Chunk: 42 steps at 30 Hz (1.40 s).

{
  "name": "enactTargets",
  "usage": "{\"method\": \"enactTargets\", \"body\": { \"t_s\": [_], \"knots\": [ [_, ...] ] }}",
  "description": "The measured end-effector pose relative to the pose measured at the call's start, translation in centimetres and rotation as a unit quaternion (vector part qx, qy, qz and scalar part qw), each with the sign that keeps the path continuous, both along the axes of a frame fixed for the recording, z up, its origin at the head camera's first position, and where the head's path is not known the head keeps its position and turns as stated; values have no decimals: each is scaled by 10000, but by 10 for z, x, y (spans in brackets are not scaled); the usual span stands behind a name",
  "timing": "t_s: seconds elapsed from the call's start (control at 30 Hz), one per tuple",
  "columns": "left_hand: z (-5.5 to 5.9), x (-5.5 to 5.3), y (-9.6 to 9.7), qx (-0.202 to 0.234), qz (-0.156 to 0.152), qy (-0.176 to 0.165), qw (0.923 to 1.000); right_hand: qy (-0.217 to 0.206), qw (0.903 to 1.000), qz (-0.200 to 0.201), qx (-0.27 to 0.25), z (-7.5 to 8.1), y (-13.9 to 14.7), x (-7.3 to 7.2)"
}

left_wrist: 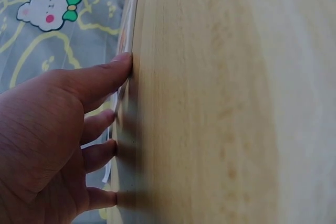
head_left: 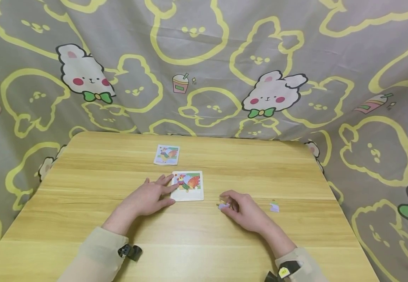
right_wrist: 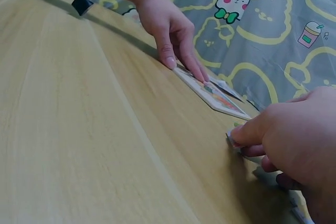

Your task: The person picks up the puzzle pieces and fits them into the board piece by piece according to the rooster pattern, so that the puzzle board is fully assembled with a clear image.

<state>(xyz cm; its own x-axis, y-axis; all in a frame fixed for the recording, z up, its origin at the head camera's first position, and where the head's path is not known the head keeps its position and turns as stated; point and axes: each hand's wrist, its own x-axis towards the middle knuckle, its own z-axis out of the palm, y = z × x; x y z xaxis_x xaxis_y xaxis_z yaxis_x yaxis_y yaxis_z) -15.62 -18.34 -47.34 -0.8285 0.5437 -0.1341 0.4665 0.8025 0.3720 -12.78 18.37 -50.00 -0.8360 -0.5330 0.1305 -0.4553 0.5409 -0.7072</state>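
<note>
A white-framed jigsaw puzzle [head_left: 194,195] with a rooster picture lies on the table; its upper part shows colour and its lower strip is white. My left hand [head_left: 151,196] rests at its left edge, fingers spread, some fingertips on the frame. To the right of the puzzle, my right hand [head_left: 247,211] pinches a small puzzle piece [head_left: 223,205] with lilac and yellow on it, just above the tabletop. The right wrist view shows the piece's edge between thumb and fingers; the curled fingers hide the rest. Another puzzle piece [head_left: 274,207], mostly lilac, lies right of that hand.
A rooster picture card [head_left: 167,155] lies behind the puzzle, slightly to the left. The wooden table [head_left: 189,250] meets a grey patterned curtain [head_left: 204,47] at its back and sides. Dark wrist cameras are strapped at both sleeves.
</note>
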Motion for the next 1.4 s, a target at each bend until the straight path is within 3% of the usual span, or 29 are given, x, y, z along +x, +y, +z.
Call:
{"method": "enactTargets", "body": {
  "t_s": [0.8,1.4],
  "knots": [
    [2,-2,-1,-29,46,-69,10000,-574,9983,-6,2,9,-5,-1],
    [1,-1,-1,9,6,-23,10000,-451,9947,-134,-910,12,-29,-8]
  ]
}}
